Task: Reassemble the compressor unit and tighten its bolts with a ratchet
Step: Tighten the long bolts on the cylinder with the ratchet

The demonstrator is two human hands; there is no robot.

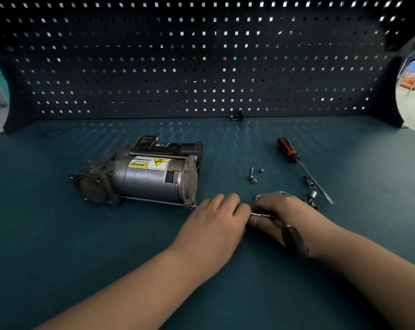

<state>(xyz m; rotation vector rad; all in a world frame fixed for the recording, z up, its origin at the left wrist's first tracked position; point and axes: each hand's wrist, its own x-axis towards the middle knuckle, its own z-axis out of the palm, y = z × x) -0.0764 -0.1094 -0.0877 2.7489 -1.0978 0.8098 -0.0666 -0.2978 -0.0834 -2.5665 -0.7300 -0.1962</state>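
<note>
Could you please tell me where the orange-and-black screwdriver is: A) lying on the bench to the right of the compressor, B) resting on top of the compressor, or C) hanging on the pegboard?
A: the screwdriver lies flat on the bench, right of the compressor.

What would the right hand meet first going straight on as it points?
Likely the left hand, which is right up against the right hand, both gripping a slim metal shaft.

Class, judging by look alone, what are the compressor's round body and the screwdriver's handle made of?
The compressor body looks like metal: dull grey with a soft sheen. The screwdriver handle is probably plastic or rubber: orange and black, slightly glossy.
</note>
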